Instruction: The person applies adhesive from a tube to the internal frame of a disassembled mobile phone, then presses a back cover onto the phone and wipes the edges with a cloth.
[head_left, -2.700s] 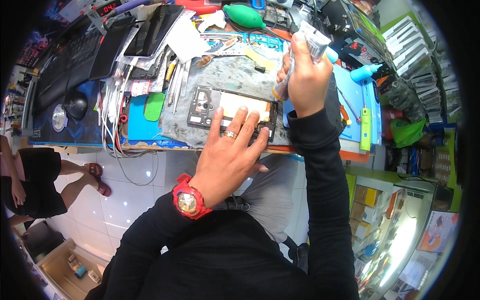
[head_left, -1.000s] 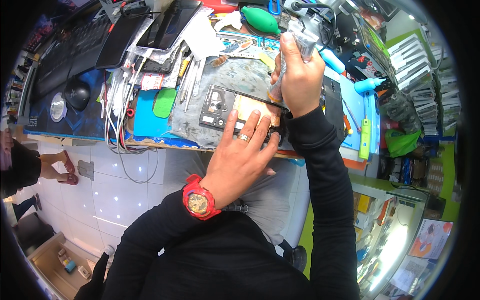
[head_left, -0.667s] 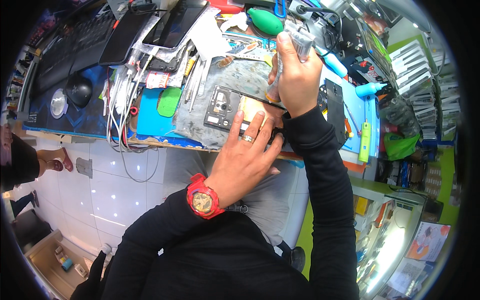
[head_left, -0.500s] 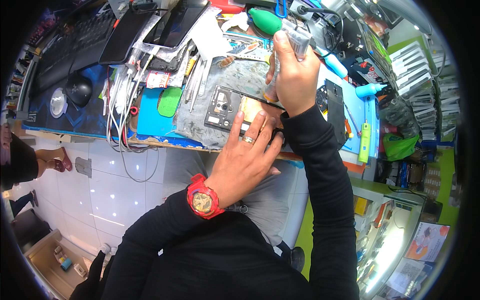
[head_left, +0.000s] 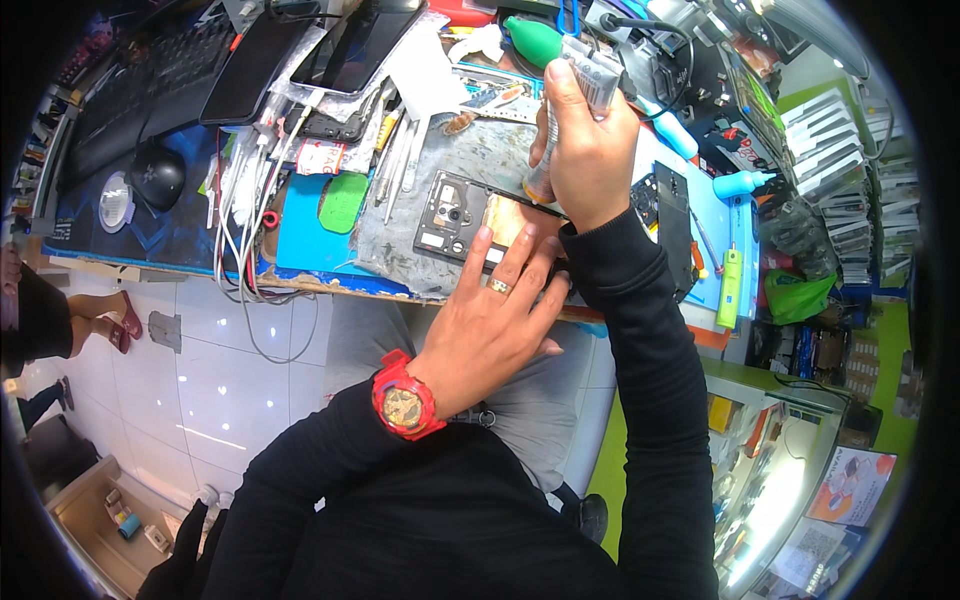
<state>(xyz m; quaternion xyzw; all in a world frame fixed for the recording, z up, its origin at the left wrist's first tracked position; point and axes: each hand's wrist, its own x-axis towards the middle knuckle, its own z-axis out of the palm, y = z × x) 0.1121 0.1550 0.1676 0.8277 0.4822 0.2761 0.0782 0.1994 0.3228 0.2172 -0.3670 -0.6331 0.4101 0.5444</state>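
An opened phone (head_left: pixel 448 216) lies on the grey work mat at the bench's front edge. Its dark frame shows a camera block at the left and a copper-coloured panel to the right of it. My left hand (head_left: pixel 500 310) rests flat with fingers spread, the fingertips on the phone's near edge and copper panel. In my right hand (head_left: pixel 592 165) is a greyish squeeze tube (head_left: pixel 600 80), gripped in a fist with the thumb near its upper end. Its lower end points down at the phone's far right edge; my hand and the phone's edge partly hide the contact.
Left of the phone lie tweezers (head_left: pixel 392 170), a green pad (head_left: pixel 343 203) and a bundle of cables (head_left: pixel 240 210). Behind are a green air blower (head_left: pixel 533 42) and phones (head_left: pixel 360 45). At right stand a blue bottle (head_left: pixel 742 182) and a yellow-green tool (head_left: pixel 731 288).
The view has shifted slightly. My right hand still grips the tube at the phone's edge, its lower end a touch further left along it. My left hand keeps its place.
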